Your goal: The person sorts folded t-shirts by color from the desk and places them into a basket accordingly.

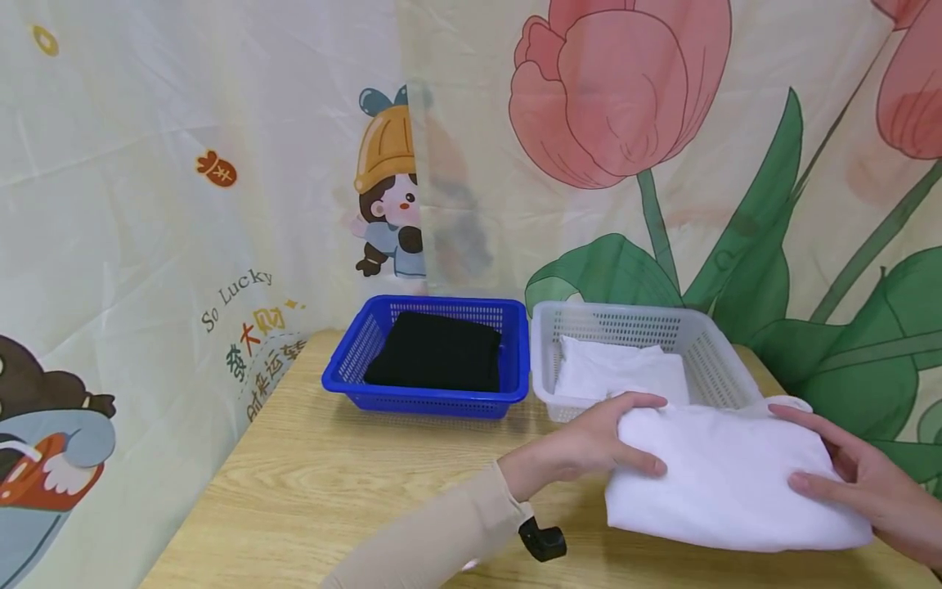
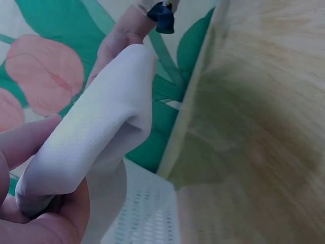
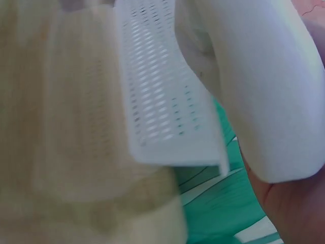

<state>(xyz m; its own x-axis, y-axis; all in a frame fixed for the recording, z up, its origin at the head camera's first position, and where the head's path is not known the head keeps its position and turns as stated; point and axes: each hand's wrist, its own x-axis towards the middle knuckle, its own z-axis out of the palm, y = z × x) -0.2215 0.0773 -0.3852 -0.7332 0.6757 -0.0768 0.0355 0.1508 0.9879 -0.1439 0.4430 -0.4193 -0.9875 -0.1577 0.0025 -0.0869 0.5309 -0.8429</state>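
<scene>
A folded white cloth bundle [image 1: 721,483], perhaps a garment, is held up off the table at the right in the head view. My left hand [image 1: 607,442] grips its left end, thumb on the near face and fingers behind. At the other end my right hand [image 1: 861,474] grips it the same way. Behind the bundle stands a white perforated basket [image 1: 710,352], partly hidden by it, with a folded white cloth [image 1: 618,368] inside. The left wrist view shows the bundle [image 2: 96,122] edge-on between thumb and fingers.
Left of the white basket, a blue perforated basket [image 1: 434,402] holds a folded black cloth [image 1: 441,352]. Both stand at the back of the wooden table [image 1: 316,491]. A printed curtain [image 1: 471,164] hangs right behind the table. A black strap piece [image 1: 542,540] hangs by my left wrist.
</scene>
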